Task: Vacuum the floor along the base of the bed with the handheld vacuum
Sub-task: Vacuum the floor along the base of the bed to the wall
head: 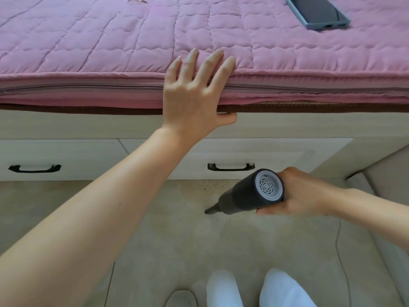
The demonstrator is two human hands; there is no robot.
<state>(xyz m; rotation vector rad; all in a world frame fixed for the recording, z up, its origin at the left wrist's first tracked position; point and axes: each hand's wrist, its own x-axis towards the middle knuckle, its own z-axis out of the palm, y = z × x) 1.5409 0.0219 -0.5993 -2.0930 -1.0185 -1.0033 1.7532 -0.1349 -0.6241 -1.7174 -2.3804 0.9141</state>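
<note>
Here, right grip curled round rear of dark handheld vacuum, thumb underneath, white vented end cap facing camera. Nozzle angled down-left, tip at or just above beige floor; contact hard to tell. Scattered dark specks on floor just beyond nozzle, near bed base. Left grip flat, fingers straight and spread, pressing on edge of pink quilted mattress cover, thumb tucked under mattress edge. Below: pale wooden bed base with two drawers, black handles and. Dark phone lying on bed top right, well apart from left grip. White socked feet at bottom. Thin cable on floor at right.
</note>
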